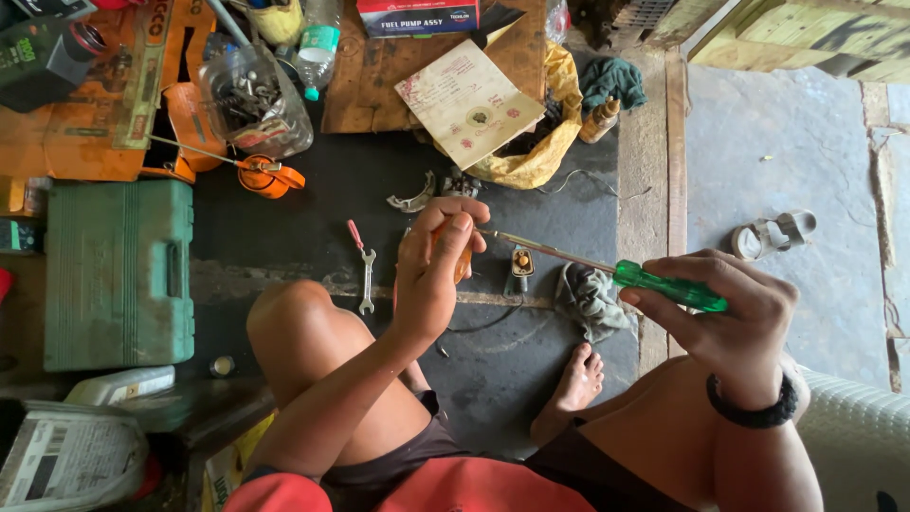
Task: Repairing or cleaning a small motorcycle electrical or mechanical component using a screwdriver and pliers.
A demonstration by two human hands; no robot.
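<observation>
My left hand [434, 270] is closed around a small orange part [463, 265] held above the dark floor mat. My right hand [730, 308] grips the green translucent handle of a screwdriver [668, 287]. Its long metal shaft [550, 250] runs left and its tip meets the part in my left hand. Below the hands are my bent knee [303, 327] and my bare foot [576, 379].
A small wrench [367, 281] and a grey rag [592, 299] lie on the mat. A green tool case [118, 273] sits at left, a clear jar of metal parts [254, 102] and an orange tool [267, 175] behind it. A sandal [773, 234] lies at right.
</observation>
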